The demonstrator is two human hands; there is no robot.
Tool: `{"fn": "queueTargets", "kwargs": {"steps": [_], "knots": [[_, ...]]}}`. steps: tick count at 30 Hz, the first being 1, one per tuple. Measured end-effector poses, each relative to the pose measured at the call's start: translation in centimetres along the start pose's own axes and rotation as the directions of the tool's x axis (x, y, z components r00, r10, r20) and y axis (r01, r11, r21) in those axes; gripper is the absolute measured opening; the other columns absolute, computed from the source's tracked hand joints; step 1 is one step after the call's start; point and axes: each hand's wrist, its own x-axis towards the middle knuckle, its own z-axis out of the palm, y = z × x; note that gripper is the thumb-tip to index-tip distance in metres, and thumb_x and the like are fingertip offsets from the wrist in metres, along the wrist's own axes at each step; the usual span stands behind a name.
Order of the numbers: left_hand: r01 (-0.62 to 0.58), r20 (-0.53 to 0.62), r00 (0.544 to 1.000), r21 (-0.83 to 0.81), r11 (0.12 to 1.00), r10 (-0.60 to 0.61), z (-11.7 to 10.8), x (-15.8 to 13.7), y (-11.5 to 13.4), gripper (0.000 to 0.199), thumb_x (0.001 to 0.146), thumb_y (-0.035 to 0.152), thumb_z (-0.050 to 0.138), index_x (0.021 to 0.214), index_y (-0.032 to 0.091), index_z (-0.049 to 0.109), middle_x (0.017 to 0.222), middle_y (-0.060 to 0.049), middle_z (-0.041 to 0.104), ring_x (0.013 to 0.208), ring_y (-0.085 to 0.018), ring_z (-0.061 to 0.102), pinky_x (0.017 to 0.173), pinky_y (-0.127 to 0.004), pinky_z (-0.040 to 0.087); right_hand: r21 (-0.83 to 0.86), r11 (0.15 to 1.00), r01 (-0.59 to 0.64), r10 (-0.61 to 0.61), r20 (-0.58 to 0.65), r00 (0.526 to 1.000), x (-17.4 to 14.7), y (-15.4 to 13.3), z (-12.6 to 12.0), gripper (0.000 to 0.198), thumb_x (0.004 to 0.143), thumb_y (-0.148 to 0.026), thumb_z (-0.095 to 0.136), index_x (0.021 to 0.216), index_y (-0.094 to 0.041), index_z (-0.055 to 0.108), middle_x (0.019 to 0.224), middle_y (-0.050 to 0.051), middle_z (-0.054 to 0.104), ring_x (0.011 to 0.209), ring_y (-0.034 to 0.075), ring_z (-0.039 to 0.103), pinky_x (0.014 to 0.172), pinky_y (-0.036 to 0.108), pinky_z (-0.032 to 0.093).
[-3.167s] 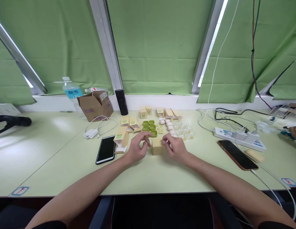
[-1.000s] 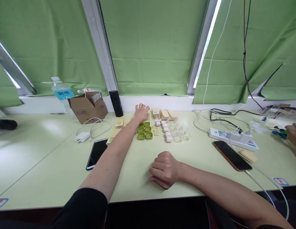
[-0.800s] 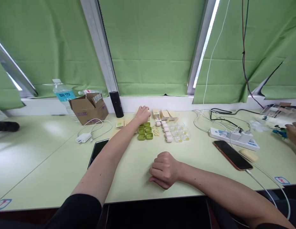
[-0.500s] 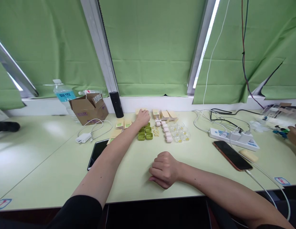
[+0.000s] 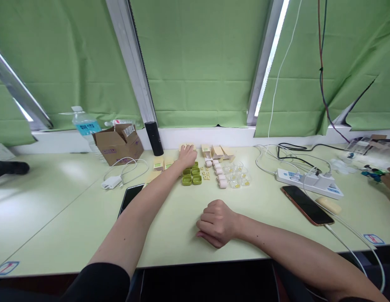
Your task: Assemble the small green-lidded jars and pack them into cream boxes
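Positioning the left hand at a small cream carton is judged to be the step in hand. The carton is located at the far side of the table, near the white wall and just beyond the green tubs; it is mostly covered by the hand. The left fingers are curved, palm down; whether the carton is gripped or only touched cannot be told. The right hand is closed in a fist and rested near the front edge, well apart from the carton; no object is seen protruding from it.

For the next move, a secure hold on the carton appears to be called for, with enough clearance allowed above the tubs.

The carton's facing direction and long axis cannot be determined, since most of its faces are hidden. To its right, open cartons are set side by side along the wall. The tubs are arranged in two columns directed away from the front edge, and the pale pink pieces are lined up in roughly the same direction.
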Motion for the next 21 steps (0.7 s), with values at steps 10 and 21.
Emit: {"fn": "queueTargets", "kwargs": {"steps": [10, 21], "knots": [[-0.217, -0.077, 0.976, -0.258, 0.942, 0.204, -4.3, -10.8, 2.7, 0.03, 0.097, 0.022, 0.047, 0.12, 0.022, 0.066, 0.125, -0.012, 0.062, 0.118, -0.029, 0.057, 0.095, -0.042, 0.048, 0.083, 0.962, -0.262, 0.198, 0.449, 0.871, 0.8, 0.2, -1.1, 0.012, 0.097, -0.028, 0.055, 0.091, -0.019, 0.059, 0.07, 0.0, 0.065, 0.061, 0.013, 0.053, 0.056, 0.029, 0.017], [-0.284, -0.133, 0.957, -0.261, 0.923, 0.257, -1.3, -18.5, 4.6, 0.026, 0.096, 0.014, 0.045, 0.112, 0.02, 0.065, 0.112, -0.015, 0.062, 0.101, -0.03, 0.056, 0.085, -0.045, 0.048, 0.114, 0.953, -0.28, 0.202, 0.449, 0.87, 0.1, 0.5, -0.7, 0.007, 0.092, -0.024, 0.057, 0.088, -0.02, 0.061, 0.072, 0.001, 0.066, 0.063, 0.014, 0.054, 0.058, 0.029, 0.02]]}}
